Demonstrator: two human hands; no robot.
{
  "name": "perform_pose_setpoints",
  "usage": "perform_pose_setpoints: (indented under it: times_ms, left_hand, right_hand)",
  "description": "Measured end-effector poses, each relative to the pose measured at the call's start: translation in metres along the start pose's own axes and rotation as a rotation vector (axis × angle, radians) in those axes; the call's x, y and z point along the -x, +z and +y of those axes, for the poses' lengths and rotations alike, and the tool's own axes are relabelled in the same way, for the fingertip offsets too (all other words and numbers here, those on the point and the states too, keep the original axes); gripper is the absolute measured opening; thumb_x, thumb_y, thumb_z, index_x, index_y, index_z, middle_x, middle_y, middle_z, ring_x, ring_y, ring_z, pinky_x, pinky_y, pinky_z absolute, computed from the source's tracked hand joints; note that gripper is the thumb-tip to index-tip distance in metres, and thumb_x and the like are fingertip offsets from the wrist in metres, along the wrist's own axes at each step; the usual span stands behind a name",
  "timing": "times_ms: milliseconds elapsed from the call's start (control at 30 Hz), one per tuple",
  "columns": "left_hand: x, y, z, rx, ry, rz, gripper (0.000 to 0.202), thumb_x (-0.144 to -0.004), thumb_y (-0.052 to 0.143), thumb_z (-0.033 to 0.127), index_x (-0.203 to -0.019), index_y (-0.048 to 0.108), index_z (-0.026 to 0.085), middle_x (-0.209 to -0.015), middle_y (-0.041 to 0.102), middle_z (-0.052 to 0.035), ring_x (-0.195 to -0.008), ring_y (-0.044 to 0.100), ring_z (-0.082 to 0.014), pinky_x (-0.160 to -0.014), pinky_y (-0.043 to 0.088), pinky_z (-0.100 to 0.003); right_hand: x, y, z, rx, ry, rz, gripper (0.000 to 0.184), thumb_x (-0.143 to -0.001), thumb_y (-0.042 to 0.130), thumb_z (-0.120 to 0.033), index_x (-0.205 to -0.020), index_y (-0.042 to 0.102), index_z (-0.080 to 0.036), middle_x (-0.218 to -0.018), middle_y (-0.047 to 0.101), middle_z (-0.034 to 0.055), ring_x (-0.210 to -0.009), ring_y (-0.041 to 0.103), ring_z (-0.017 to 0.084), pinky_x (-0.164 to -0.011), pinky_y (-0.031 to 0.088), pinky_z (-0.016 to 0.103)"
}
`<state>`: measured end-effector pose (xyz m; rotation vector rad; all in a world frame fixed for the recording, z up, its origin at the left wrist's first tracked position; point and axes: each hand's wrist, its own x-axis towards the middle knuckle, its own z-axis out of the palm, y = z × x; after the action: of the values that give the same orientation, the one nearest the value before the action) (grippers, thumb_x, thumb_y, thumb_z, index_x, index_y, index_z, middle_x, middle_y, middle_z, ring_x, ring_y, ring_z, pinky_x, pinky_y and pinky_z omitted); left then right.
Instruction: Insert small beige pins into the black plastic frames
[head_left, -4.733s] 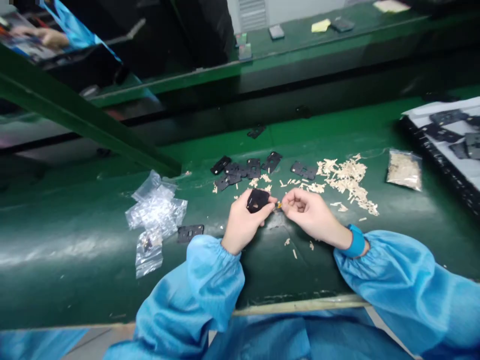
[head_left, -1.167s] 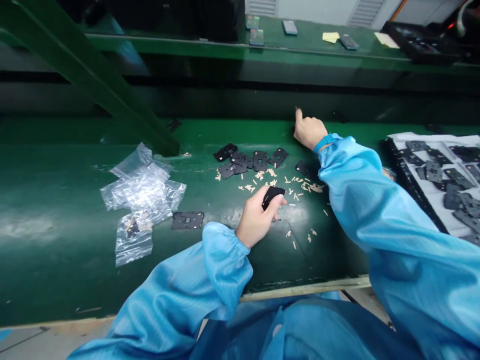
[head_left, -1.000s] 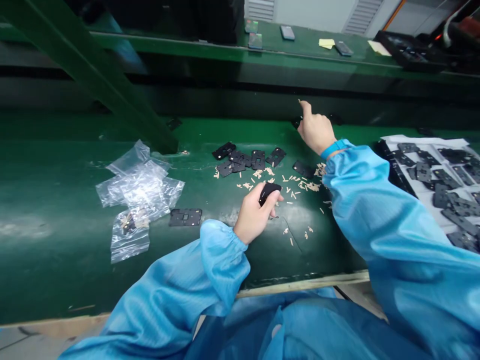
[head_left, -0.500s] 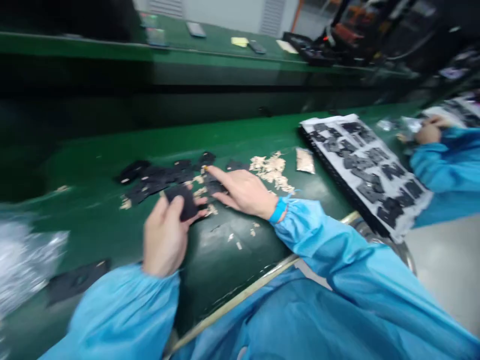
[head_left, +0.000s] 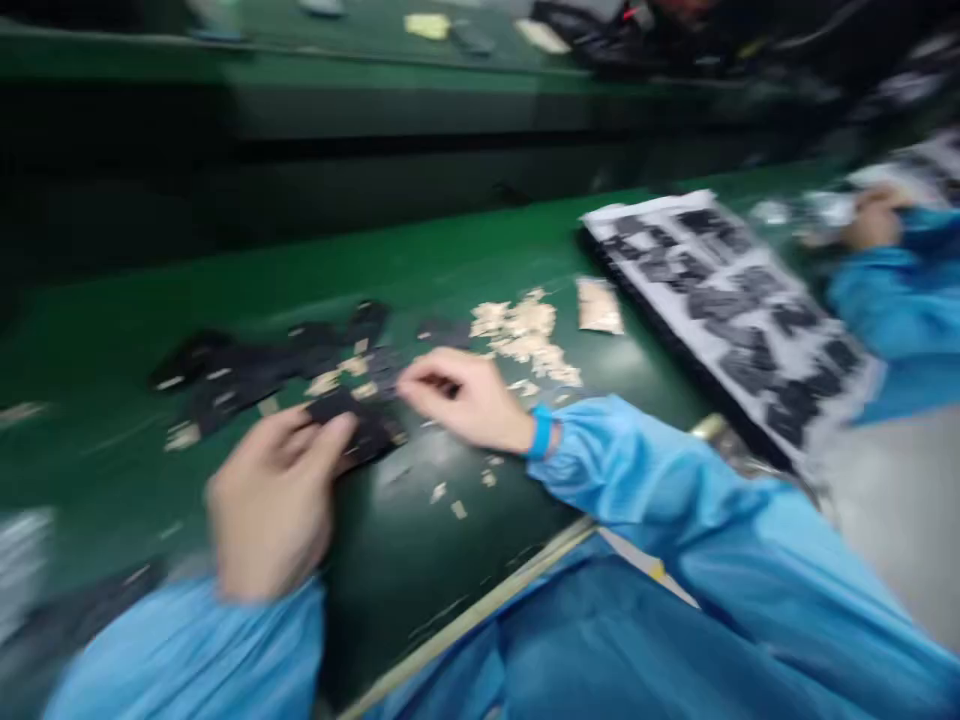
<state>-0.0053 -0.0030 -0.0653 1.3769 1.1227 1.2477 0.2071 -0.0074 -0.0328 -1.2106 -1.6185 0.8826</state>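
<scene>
My left hand grips a flat black piece between thumb and fingers, low over the green bench. To its right, my right hand is closed in a pinch with thumb and forefinger together; whatever is between the tips is too blurred to make out. Behind the left hand lie several black pieces in an overlapping row, with small pale tabs on them. A loose heap of small beige pieces spreads just beyond the right hand. Some stray bits lie nearer the bench edge.
A small clear bag of beige pieces lies right of the heap. Farther right is a tray lined with white sheet, bearing many black parts. A co-worker's hand is beyond it. Clear plastic and a dark piece sit at left.
My right hand has drawn back from the black pieces, its extended forefinger now curled into a pinch. My left hand has tilted the black piece flatter. The view has shifted.
</scene>
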Motion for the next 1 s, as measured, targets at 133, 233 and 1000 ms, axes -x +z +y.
perform_pose_setpoints:
  times_ms: [133,233,1000]
  left_hand:
    - [-0.002,0.018,0.016,0.051,-0.321,0.128,0.027,-0.081,0.079,0.035,-0.099,0.069,0.019,-0.091,0.078,-0.003,-0.078,0.075,-0.0163,-0.058,0.059,-0.022]
    - [-0.004,0.018,0.012,0.113,-0.304,0.112,0.028,-0.08,0.079,0.036,-0.099,0.067,0.018,-0.095,0.077,-0.0042,-0.082,0.075,-0.0154,-0.061,0.059,-0.02]
    - [0.006,0.025,0.026,0.079,-0.145,0.117,0.019,-0.079,0.074,0.018,-0.091,0.06,0.019,-0.083,0.07,0.0034,-0.064,0.07,-0.0089,-0.052,0.061,-0.016]
  right_hand:
    - [-0.001,0.004,0.004,-0.044,0.114,0.013,0.013,-0.088,0.068,-0.033,-0.083,0.067,-0.021,-0.082,0.069,0.004,-0.074,0.062,0.018,-0.07,0.051,0.032]
    - [0.001,0.009,0.007,-0.104,0.16,0.011,0.011,-0.084,0.074,-0.029,-0.08,0.066,-0.022,-0.077,0.066,0.0025,-0.066,0.058,0.016,-0.061,0.048,0.031]
    - [0.014,0.016,-0.001,0.045,0.103,-0.074,0.012,-0.077,0.069,-0.015,-0.071,0.059,-0.02,-0.065,0.06,-0.0019,-0.055,0.051,0.011,-0.051,0.042,0.027]
